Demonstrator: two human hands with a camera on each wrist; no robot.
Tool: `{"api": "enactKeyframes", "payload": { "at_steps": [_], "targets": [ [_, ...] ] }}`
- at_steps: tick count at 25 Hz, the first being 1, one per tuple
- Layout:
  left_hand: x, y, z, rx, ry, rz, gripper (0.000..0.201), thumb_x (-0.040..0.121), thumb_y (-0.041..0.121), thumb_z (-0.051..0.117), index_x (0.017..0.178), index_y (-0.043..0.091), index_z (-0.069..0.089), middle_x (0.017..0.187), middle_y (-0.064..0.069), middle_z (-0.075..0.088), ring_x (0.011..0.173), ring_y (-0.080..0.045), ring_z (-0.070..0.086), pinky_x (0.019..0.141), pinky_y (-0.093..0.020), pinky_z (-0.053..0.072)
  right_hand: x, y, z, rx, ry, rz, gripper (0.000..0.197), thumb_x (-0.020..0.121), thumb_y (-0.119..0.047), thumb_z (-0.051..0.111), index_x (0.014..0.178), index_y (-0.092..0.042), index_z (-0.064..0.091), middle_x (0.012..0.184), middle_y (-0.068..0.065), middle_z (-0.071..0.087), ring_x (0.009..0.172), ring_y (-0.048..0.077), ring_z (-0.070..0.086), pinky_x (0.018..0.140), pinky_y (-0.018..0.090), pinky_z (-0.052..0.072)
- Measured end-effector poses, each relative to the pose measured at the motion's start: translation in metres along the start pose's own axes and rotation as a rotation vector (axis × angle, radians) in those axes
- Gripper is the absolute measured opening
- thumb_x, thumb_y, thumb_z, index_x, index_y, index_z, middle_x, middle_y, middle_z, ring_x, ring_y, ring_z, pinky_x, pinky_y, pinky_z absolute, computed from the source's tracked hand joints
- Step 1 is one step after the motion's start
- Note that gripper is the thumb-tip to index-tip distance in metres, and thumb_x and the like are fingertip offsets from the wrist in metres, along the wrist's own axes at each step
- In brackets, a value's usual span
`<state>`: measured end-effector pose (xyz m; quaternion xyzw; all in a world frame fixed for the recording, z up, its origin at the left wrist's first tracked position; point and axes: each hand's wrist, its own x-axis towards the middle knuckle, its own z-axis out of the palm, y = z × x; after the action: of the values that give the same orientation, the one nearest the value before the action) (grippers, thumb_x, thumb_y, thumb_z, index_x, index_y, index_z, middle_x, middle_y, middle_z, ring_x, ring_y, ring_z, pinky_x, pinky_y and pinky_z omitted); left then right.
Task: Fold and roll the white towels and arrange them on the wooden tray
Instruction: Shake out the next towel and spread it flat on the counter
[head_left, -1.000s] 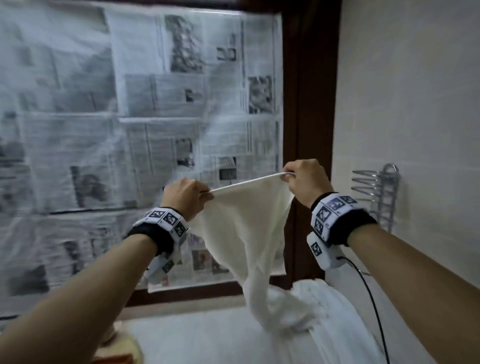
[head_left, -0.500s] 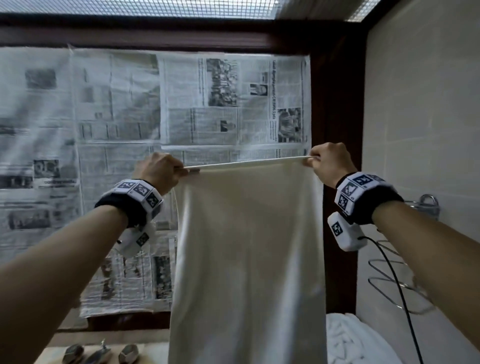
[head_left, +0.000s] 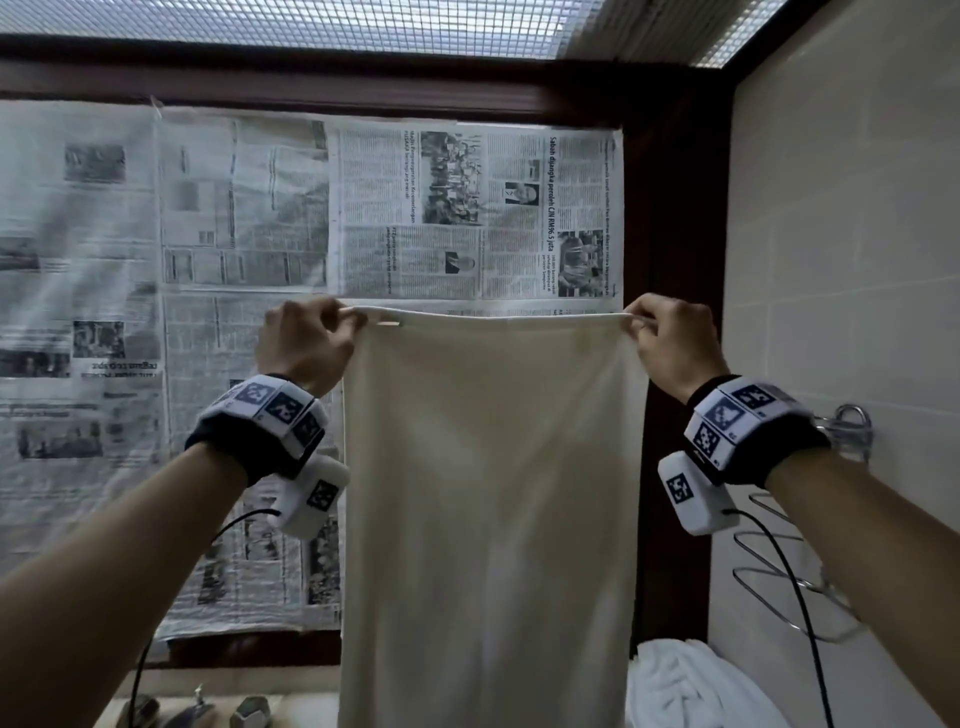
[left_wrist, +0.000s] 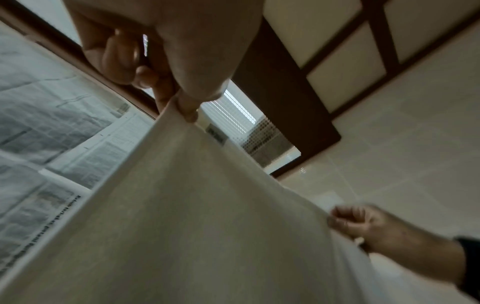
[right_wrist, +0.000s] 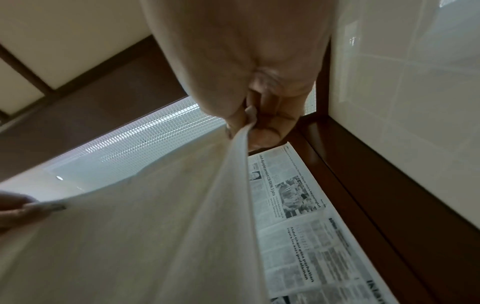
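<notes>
A white towel hangs flat and full-length in front of me, its top edge pulled taut at about chest height. My left hand pinches its top left corner between thumb and fingers. My right hand pinches the top right corner the same way. In the left wrist view the towel falls away from the left hand's pinch. The right wrist view shows the towel running down from the right hand's pinch. The towel's lower end is out of frame. No wooden tray is visible.
More white towels lie bunched at the lower right. A wire rack is fixed to the tiled wall on the right. Newspaper covers the window behind. Metal tap fittings sit at the bottom left.
Both hands lifted and spread apart, so the towel went from a slack, bunched drape to a flat, taut sheet. The view tilted upward.
</notes>
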<state>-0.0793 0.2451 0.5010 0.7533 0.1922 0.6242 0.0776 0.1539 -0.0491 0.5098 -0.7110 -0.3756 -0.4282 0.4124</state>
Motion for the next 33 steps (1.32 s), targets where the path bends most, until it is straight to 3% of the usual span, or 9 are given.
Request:
{"api": "enactKeyframes", "payload": {
  "at_steps": [3,5,14,20,24,28,30,31,33],
  "targets": [
    [-0.008,0.013,-0.015,-0.219,0.012,-0.113,0.033,0.083,0.04,0.071,0.062,0.016,0.065,0.053,0.005,0.058,0.049,-0.012,0.051,0.054,-0.024,0.04,-0.013,-0.012,-0.014,0.151,0.007,0.092,0.012,0.094,-0.018,0.059,0.089,-0.015,0.069,0.076,0.002,0.069,0.055,0.011,0.064,0.052,0.026,0.051],
    [-0.013,0.029,-0.029,-0.426,-0.005,-0.199,0.028,0.084,0.036,0.073,0.067,0.014,0.069,0.055,-0.002,0.063,0.036,-0.009,0.046,0.04,-0.02,0.039,-0.019,-0.027,-0.027,0.337,0.0,0.198,0.013,0.095,-0.016,0.058,0.088,-0.014,0.069,0.075,0.0,0.068,0.046,0.009,0.063,0.043,0.025,0.053],
    [-0.007,0.094,-0.063,-0.775,-0.014,-0.21,0.021,0.082,0.019,0.075,0.067,0.007,0.065,0.042,0.004,0.056,0.034,-0.01,0.046,0.033,-0.018,0.029,-0.009,-0.08,-0.061,0.725,-0.006,0.262,0.013,0.094,-0.009,0.056,0.097,-0.006,0.069,0.083,0.005,0.066,0.058,0.008,0.066,0.048,0.022,0.053],
    [-0.035,0.042,-0.002,-0.686,-0.133,-0.41,0.027,0.079,0.02,0.078,0.061,0.009,0.061,0.035,0.002,0.047,0.027,-0.011,0.038,0.032,-0.014,0.023,-0.038,-0.03,0.002,0.66,-0.121,0.462,0.012,0.09,-0.006,0.062,0.082,-0.011,0.068,0.082,0.008,0.067,0.056,0.01,0.067,0.048,0.023,0.053],
    [-0.106,-0.027,0.063,-0.526,-0.291,-0.617,0.024,0.077,0.021,0.078,0.061,0.008,0.065,0.036,-0.002,0.052,0.03,-0.013,0.048,0.033,-0.019,0.039,-0.107,0.034,0.07,0.448,-0.279,0.614,0.005,0.088,-0.009,0.066,0.088,-0.008,0.071,0.08,0.006,0.069,0.05,0.01,0.064,0.045,0.021,0.052],
    [-0.22,-0.098,0.133,-0.447,-0.469,-0.824,0.02,0.09,0.007,0.064,0.071,-0.001,0.064,0.054,-0.02,0.064,0.045,-0.026,0.066,0.05,-0.037,0.059,-0.213,0.084,0.14,0.288,-0.459,0.756,0.006,0.085,-0.009,0.069,0.089,-0.007,0.073,0.078,0.006,0.068,0.036,0.004,0.057,0.039,0.017,0.048],
    [-0.27,-0.122,0.157,-0.351,-0.507,-0.853,0.021,0.093,0.01,0.058,0.074,0.003,0.06,0.065,-0.024,0.067,0.044,-0.019,0.065,0.047,-0.033,0.057,-0.259,0.099,0.167,0.241,-0.505,0.818,0.007,0.084,-0.007,0.066,0.084,-0.009,0.073,0.081,0.011,0.07,0.039,0.006,0.06,0.042,0.019,0.052],
    [-0.29,-0.132,0.167,-0.264,-0.509,-0.824,0.018,0.094,0.013,0.058,0.078,0.005,0.062,0.074,-0.024,0.069,0.049,-0.017,0.067,0.048,-0.029,0.056,-0.279,0.107,0.183,0.259,-0.493,0.87,0.009,0.085,-0.006,0.064,0.084,-0.01,0.071,0.088,0.015,0.071,0.047,0.012,0.065,0.044,0.023,0.054],
    [-0.342,-0.151,0.185,-0.056,-0.643,-0.717,0.018,0.095,0.016,0.057,0.107,0.006,0.065,0.106,-0.021,0.069,0.089,-0.023,0.07,0.076,-0.032,0.054,-0.334,0.119,0.219,0.198,-0.623,0.935,0.024,0.089,-0.016,0.059,0.11,-0.007,0.064,0.112,0.021,0.065,0.082,0.03,0.069,0.061,0.03,0.057]
  ]
}}
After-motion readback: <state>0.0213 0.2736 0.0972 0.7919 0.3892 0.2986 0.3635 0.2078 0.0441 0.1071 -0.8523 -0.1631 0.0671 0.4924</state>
